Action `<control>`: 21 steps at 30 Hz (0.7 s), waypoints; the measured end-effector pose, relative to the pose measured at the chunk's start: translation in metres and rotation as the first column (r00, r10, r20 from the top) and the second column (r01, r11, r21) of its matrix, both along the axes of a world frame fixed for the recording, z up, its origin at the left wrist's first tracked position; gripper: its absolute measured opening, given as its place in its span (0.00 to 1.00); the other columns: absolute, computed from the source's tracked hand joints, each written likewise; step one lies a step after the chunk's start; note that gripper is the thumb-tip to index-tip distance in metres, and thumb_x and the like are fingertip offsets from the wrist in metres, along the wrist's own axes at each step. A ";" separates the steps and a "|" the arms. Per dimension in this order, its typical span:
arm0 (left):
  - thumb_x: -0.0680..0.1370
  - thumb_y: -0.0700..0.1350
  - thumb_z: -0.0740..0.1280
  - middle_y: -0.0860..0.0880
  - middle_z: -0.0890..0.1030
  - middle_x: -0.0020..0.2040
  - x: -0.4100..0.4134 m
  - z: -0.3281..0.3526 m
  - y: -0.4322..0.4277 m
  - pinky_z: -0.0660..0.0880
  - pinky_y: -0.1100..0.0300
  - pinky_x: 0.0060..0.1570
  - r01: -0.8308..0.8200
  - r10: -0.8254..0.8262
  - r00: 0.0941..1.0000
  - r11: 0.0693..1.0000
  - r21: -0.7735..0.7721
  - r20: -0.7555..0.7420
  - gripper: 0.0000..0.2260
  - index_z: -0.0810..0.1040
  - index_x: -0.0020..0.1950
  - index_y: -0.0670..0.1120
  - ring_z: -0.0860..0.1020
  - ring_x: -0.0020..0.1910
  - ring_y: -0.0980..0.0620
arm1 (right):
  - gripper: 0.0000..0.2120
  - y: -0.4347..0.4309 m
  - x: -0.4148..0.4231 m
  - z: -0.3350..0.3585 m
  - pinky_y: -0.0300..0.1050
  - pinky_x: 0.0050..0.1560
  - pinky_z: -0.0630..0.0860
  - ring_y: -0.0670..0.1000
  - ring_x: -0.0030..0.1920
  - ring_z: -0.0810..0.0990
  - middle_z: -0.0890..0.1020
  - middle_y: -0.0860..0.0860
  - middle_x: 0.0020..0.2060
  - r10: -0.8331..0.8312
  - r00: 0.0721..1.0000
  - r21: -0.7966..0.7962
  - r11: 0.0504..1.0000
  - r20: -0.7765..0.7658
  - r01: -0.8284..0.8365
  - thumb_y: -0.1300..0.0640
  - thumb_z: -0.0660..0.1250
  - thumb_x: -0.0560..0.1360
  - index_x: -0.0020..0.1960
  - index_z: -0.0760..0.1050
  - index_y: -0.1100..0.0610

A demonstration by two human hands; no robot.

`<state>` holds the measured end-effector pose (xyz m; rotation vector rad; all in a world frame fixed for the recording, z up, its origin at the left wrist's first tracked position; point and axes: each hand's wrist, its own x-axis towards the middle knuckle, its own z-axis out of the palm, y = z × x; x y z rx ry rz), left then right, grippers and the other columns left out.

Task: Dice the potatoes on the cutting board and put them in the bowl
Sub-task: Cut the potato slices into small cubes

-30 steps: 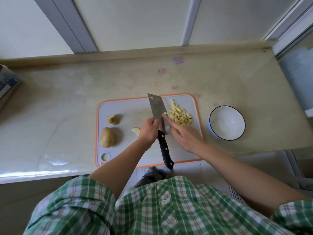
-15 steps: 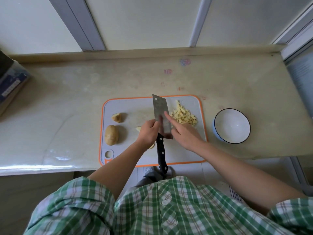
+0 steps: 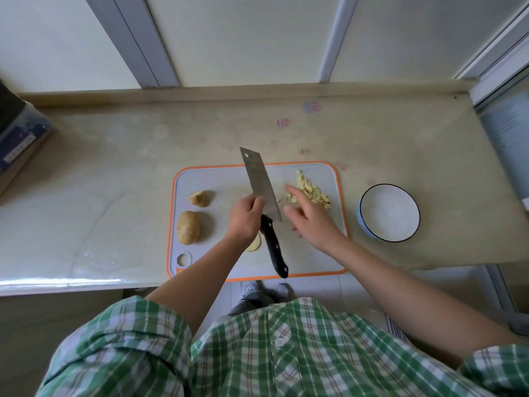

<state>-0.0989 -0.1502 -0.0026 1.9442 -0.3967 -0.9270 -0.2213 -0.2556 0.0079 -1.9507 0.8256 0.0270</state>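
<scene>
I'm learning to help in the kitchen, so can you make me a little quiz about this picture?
1. True or false: the bowl is empty.
2. Which hand holds the cleaver: A left, B right?
3. How many whole potatoes lie on the cutting board?
Key: 1 true. 2 A, the left hand. 3 one.
</scene>
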 end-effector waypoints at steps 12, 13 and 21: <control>0.82 0.48 0.56 0.46 0.82 0.44 -0.027 0.007 -0.035 0.75 0.52 0.45 0.192 -0.196 0.972 0.981 0.041 0.129 0.15 0.79 0.55 0.44 0.78 0.41 0.46 | 0.10 0.004 -0.037 0.010 0.40 0.24 0.62 0.47 0.23 0.65 0.68 0.50 0.29 -0.326 0.944 0.278 0.912 0.052 0.300 0.62 0.57 0.78 0.58 0.71 0.56; 0.81 0.46 0.57 0.45 0.82 0.48 -0.023 0.001 -0.030 0.74 0.52 0.49 0.174 -0.191 0.959 0.980 0.099 0.207 0.13 0.79 0.57 0.44 0.79 0.46 0.44 | 0.04 0.005 -0.040 0.009 0.40 0.23 0.60 0.48 0.22 0.63 0.66 0.53 0.28 -0.333 0.940 0.341 0.894 0.073 0.291 0.61 0.58 0.79 0.52 0.69 0.59; 0.77 0.38 0.60 0.41 0.73 0.60 -0.008 -0.024 0.012 0.66 0.54 0.57 0.113 -0.310 0.840 0.903 0.414 0.446 0.14 0.75 0.62 0.43 0.69 0.61 0.42 | 0.12 0.034 -0.025 -0.033 0.43 0.26 0.63 0.47 0.22 0.65 0.68 0.50 0.26 -0.173 0.984 0.251 0.955 0.048 0.156 0.54 0.59 0.81 0.39 0.64 0.52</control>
